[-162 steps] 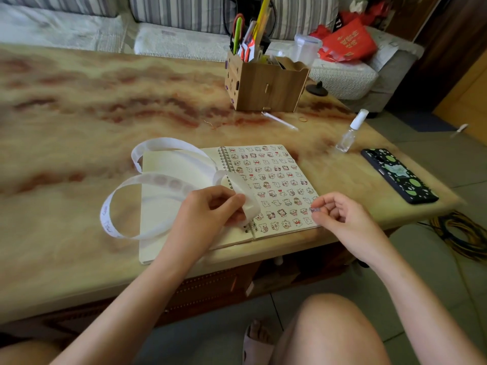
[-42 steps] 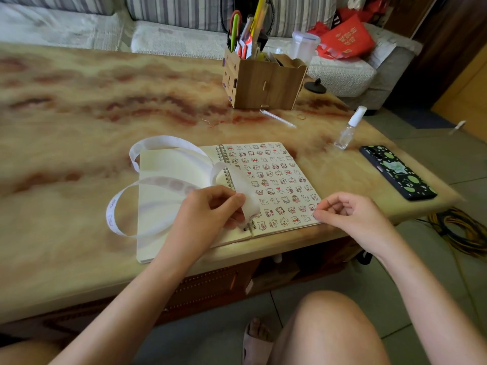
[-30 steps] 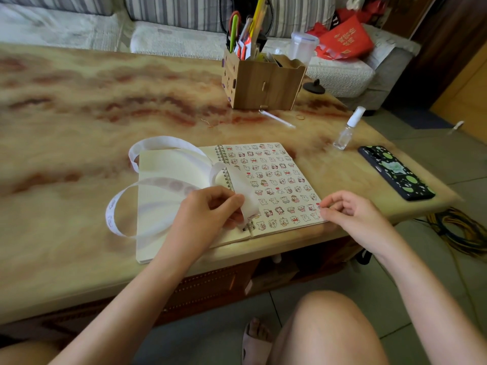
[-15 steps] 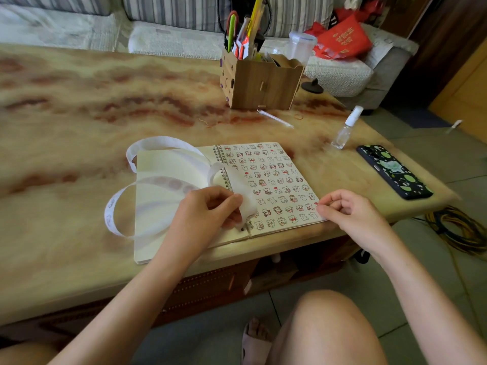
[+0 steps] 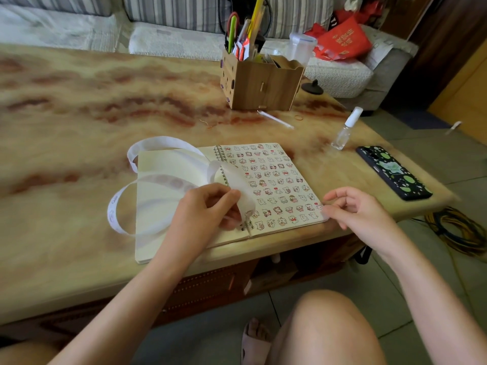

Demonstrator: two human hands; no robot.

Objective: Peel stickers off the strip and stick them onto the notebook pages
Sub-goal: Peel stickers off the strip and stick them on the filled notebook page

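Shifted down to the near-right corner of the sticker-filled page since a few seconds ago, the right hand (image 5: 355, 209) rests there with its fingers curled and thumb and forefinger tips drawn together at the paper. Whether a sticker lies under them cannot be told. The left hand (image 5: 205, 209) has hardly moved. It pinches the strip (image 5: 116, 206) over the lower end of the spiral binding, thumb on top.

The notebook (image 5: 152, 248) lies open at the near edge of the table (image 5: 66, 127), its right-hand page (image 5: 276, 180) covered in rows of small cartoon stickers. The strip arcs from the left hand in two loose loops over the blank left page and out past the notebook's 9 o'clock side.

From the notebook, a phone (image 5: 392, 172) lies at 3 o'clock, a small spray bottle (image 5: 345, 130) stands at 2 o'clock, and a wooden pen holder (image 5: 261, 85) stands at 12 o'clock, with a sofa (image 5: 184, 38) beyond.

The likely trouble is a crooked or overlapping sticker, since the page has little bare space left. A hard press at that corner could also nudge the notebook over the table's edge, and the slack strip could snag on the spiral wire when pulled.
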